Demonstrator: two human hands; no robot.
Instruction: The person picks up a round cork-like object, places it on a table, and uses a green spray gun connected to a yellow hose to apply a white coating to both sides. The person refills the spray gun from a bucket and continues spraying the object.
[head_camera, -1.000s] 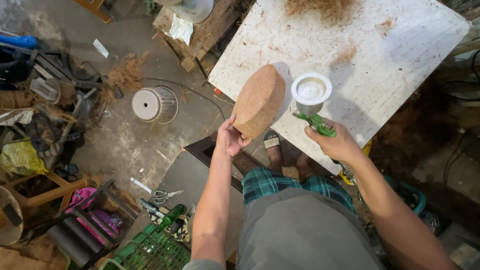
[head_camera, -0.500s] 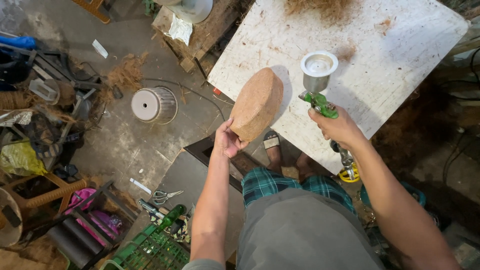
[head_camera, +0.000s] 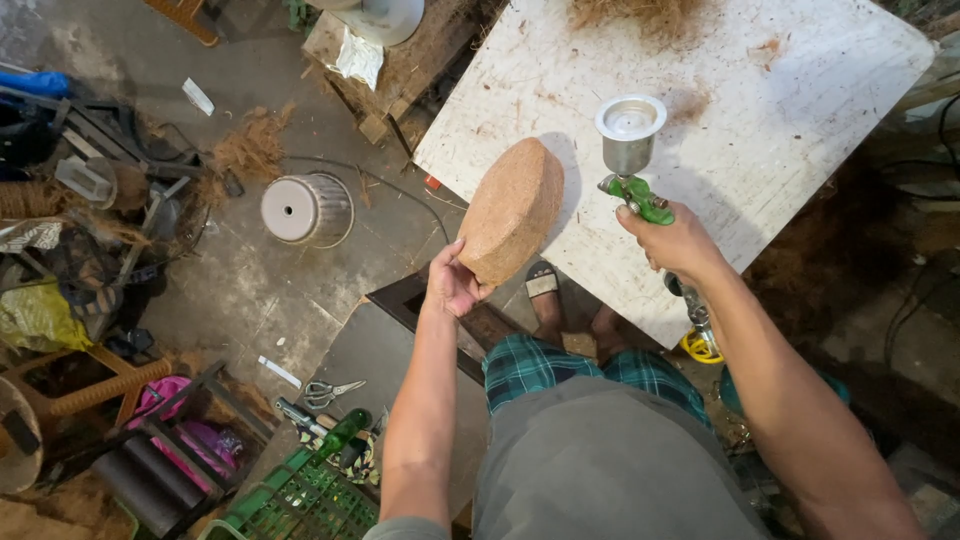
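Observation:
My left hand (head_camera: 452, 282) holds a brown, rounded coir disc (head_camera: 512, 210) by its lower edge, tilted up on edge over the near corner of a white worn tabletop (head_camera: 780, 120). My right hand (head_camera: 675, 240) grips a green spray gun (head_camera: 640, 197) with a shiny metal cup (head_camera: 629, 130) on top, held above the tabletop just right of the disc. A hose fitting (head_camera: 696, 318) hangs below my right wrist. The gun and the disc are apart.
Loose brown fibre (head_camera: 640, 12) lies at the table's far edge. On the floor to the left stand an overturned white pot (head_camera: 305, 208), scissors (head_camera: 335, 390), a green crate (head_camera: 310, 500) and cluttered junk (head_camera: 80, 230). My sandalled feet (head_camera: 545, 285) are under the table edge.
My right hand has lifted the spray gun up and away from me over the tabletop. The disc in my left hand has stayed about where it was.

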